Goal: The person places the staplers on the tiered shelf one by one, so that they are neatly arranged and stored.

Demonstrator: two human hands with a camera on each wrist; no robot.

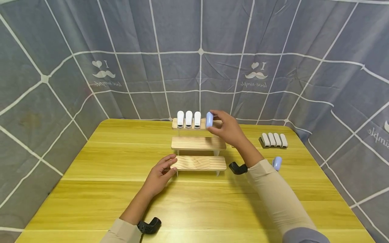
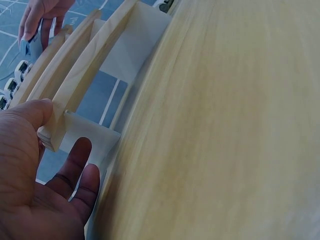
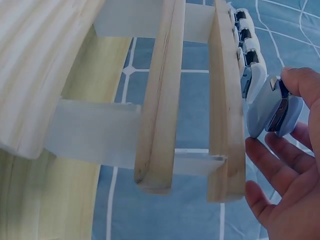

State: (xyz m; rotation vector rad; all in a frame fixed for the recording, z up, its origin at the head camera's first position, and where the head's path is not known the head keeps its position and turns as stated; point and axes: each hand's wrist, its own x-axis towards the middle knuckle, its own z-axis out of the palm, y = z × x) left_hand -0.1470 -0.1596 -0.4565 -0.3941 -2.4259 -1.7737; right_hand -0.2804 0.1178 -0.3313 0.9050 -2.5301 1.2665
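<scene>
My right hand (image 1: 228, 129) holds a light-blue mini stapler (image 1: 209, 119) between thumb and fingertips, close over the right part of the top tier (image 1: 174, 124) of a three-tier wooden stand. To its left, three white mini staplers (image 1: 188, 118) stand in a row on that tier. In the right wrist view the held stapler (image 3: 263, 112) shows its metal-lined side, right beside the nearest white one. My left hand (image 1: 160, 173) pinches the left end of the lowest tier (image 1: 200, 163), thumb on the board; in the left wrist view two fingers (image 2: 75, 160) extend below it.
On the right of the table, several white-topped staplers (image 1: 275, 140) stand side by side. Nearer, another light-blue stapler (image 1: 277, 163) lies beside my right sleeve. The middle tier (image 1: 197, 143) is bare wood. A grey gridded curtain (image 1: 182, 74) encloses the table's back and sides.
</scene>
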